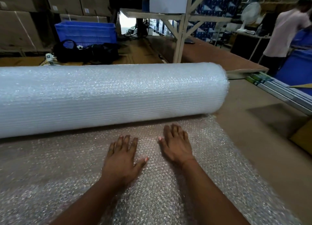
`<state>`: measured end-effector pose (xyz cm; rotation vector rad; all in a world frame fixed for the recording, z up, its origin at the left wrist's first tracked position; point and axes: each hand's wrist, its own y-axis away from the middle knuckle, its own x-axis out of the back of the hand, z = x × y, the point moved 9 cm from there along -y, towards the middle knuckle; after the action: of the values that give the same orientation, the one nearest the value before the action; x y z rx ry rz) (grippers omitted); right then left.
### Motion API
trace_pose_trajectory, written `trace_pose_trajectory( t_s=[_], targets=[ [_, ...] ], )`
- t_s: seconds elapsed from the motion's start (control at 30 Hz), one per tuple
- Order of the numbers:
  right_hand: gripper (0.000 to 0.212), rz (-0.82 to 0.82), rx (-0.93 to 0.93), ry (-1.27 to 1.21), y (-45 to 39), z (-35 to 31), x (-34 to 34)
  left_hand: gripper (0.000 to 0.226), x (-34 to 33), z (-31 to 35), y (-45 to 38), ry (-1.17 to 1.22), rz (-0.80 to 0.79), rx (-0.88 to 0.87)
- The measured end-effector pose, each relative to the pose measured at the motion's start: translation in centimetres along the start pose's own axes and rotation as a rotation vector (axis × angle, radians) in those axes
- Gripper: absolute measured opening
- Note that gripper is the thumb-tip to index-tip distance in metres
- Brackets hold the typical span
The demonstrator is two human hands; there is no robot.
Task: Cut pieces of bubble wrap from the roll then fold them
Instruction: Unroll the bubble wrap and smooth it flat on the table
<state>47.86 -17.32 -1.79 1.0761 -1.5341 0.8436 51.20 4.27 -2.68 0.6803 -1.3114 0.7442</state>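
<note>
Bubble wrap is only rolled out so far: a sheet [67, 170] is laid flat on the brown worktop [253, 140], not yet cut from the big roll [109, 96] behind it. Left hand [122, 159] and right hand [177, 144] are pressed flat on it, fingers spread. Cutting and folding are all left, probably. No cutter is seen. Further back, a blue crate [86, 31] is parked, contents hidden.

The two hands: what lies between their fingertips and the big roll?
In the head view, only unrolled bubble wrap sheet lies between the left hand, right hand and the bubble wrap roll.
</note>
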Motion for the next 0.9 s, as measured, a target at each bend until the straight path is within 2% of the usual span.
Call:
trace_pose_trajectory(
  t_s=[0.13,0.27,0.4,0.6,0.7,0.8,0.9],
  targets=[
    [0.079,-0.025,-0.003,0.023,0.1,1.0,-1.1,0.118,-0.9,0.0,0.2,-0.034,-0.018,0.023],
    [0.078,-0.019,-0.004,-0.061,-0.7,1.9,-0.1,0.112,0.1,1.6,-1.1,-0.033,-0.014,0.036],
    [0.078,0.001,-0.055,0.018,-0.4,4.7,0.7,0.100,0.1,5.5,-3.2,-0.028,0.015,-0.038],
    [0.079,-0.034,-0.040,0.025,-0.3,5.8,-0.3,0.105,-1.8,7.0,-3.8,-0.063,-0.051,-0.042],
    [0.077,0.004,-0.024,-0.036,-0.5,6.2,1.0,0.108,-0.9,7.7,-4.2,-0.072,-0.033,-0.034],
    [0.077,0.025,-0.073,0.021,-0.8,8.1,1.9,0.101,-0.2,9.9,-4.5,-0.039,0.011,-0.086],
    [0.079,0.006,-0.107,0.036,-0.7,10.0,1.3,0.099,-1.1,11.8,-4.6,-0.040,-0.015,-0.145]
  ],
)
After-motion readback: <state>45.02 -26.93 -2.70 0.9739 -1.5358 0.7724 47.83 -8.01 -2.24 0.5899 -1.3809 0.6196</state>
